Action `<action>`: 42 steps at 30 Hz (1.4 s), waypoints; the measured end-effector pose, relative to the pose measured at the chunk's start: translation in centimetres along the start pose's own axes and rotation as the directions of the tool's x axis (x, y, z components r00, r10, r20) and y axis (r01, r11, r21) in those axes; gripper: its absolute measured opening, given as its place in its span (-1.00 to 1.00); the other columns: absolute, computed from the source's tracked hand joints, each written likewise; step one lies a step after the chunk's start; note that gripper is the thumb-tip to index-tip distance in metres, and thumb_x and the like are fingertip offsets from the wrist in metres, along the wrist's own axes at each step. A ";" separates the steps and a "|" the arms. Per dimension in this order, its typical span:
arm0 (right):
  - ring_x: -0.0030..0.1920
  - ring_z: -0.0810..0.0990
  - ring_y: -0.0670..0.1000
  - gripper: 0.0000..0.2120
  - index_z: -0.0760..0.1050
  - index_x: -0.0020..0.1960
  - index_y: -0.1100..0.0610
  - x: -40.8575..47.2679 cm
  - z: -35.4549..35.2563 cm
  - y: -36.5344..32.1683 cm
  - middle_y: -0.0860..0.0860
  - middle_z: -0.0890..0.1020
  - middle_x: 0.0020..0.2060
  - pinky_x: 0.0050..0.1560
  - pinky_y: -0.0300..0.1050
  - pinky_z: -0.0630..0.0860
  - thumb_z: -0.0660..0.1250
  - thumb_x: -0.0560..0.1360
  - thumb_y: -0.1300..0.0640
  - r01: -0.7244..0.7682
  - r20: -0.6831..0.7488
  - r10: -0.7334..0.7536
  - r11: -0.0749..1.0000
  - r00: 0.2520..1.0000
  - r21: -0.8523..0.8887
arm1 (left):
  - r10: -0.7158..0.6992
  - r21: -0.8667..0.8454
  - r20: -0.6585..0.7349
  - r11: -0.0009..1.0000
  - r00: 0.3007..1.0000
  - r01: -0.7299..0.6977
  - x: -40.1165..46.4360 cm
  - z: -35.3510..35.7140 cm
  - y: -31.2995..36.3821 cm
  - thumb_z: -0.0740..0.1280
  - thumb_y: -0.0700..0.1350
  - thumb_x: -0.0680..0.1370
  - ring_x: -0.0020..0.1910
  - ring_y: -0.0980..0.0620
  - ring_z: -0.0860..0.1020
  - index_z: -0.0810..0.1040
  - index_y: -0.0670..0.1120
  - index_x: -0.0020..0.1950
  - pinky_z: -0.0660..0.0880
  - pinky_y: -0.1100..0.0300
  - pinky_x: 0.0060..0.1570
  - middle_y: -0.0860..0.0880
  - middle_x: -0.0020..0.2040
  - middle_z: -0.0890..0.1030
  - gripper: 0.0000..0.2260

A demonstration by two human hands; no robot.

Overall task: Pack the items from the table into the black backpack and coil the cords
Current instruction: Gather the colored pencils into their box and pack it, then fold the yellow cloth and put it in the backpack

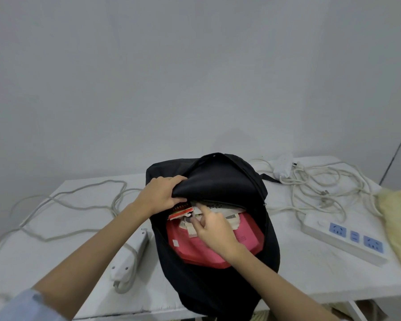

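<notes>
Meanwhile, with the left hand (163, 193) gripping the flap of the black fabric backpack (218, 181) on the white tabletop (299, 274) and the right hand (214, 230) pinching papers inside, the loose sheets risked crumpling.

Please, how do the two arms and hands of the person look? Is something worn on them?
Both forearms are bare. The left hand and right hand show no gloves, rings or watch. Only a light blue sleeve shows, on the left upper arm at the bottom edge.
</notes>
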State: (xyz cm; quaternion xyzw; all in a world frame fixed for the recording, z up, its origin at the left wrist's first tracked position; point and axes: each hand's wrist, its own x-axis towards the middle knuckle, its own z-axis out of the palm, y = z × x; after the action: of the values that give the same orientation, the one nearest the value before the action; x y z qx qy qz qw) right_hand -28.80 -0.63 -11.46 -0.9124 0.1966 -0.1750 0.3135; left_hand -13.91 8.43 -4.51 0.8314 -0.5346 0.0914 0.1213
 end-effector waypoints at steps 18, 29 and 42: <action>-0.48 0.47 -0.06 -0.54 0.40 0.20 -0.19 -2.1 1.3 4.0 0.02 0.54 -0.39 -0.39 -0.17 0.47 0.18 0.48 0.30 -0.134 0.133 0.102 0.957 0.986 0.256 | -0.046 -0.079 0.031 0.996 0.998 0.048 -2.8 1.7 -0.7 0.28 0.39 0.31 0.23 0.05 0.46 0.26 0.12 0.44 0.41 0.06 0.19 0.13 0.33 0.44 -0.24; -0.13 0.56 0.01 -0.59 0.49 0.09 0.17 -7.8 -5.7 7.6 0.04 0.57 -0.12 -0.23 -0.17 0.50 0.08 0.60 -0.14 -0.213 -0.117 0.681 0.380 0.723 0.900 | -0.295 -0.237 -0.286 0.944 0.912 0.231 -4.6 -1.9 6.2 0.17 0.42 0.42 0.01 0.00 0.53 0.61 0.05 -0.37 0.36 0.03 0.08 0.09 -0.09 0.58 -0.50; 0.05 0.53 0.02 -0.68 0.51 0.19 0.19 -9.9 -8.9 7.9 0.04 0.53 0.05 -0.02 -0.25 0.39 0.33 0.51 0.04 -0.294 -0.343 0.448 0.861 0.826 0.414 | -0.238 -0.153 -0.008 0.960 0.971 0.234 -4.4 7.7 11.8 0.15 0.10 0.58 0.49 -0.01 0.13 0.44 0.04 0.32 0.01 -0.10 0.41 0.02 0.47 0.29 -0.66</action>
State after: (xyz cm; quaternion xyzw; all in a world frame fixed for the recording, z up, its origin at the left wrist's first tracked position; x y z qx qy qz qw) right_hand -43.20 -6.22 -11.90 -0.7251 0.4031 -0.3371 0.4451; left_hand -26.25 5.22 -11.82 0.8764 -0.4352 0.0463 0.2011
